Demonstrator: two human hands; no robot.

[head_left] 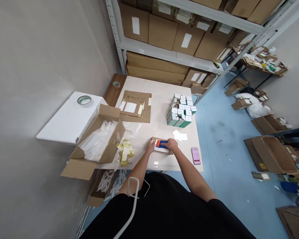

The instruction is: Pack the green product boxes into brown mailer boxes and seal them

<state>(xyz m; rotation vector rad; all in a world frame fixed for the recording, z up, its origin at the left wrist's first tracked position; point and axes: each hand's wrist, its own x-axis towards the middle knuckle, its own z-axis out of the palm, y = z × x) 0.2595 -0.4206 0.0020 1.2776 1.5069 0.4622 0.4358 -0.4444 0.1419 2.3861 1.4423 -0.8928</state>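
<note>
Flat on the table near its front edge lies a small cardboard box (pixel 169 152) with a white label on top. My left hand (pixel 150 146) is closed around the left end of this box. In my right hand (pixel 171 144) is a blue scraper (pixel 163 144) with an orange end, held over the top of the box. The scraper's orange end points toward my left hand. Loose white paper slips (pixel 179 135) lie just beyond my right hand, and a pink-screened phone (pixel 195 156) is to its right.
Green and white small boxes (pixel 180 113) stand grouped at the back right. A flattened cardboard sheet (pixel 146 116) lies at the back left. Crumpled yellow tape (pixel 125 152) and an open carton (pixel 112 156) of white bags are to the left. A shelf rack (pixel 159 49) rises behind the table.
</note>
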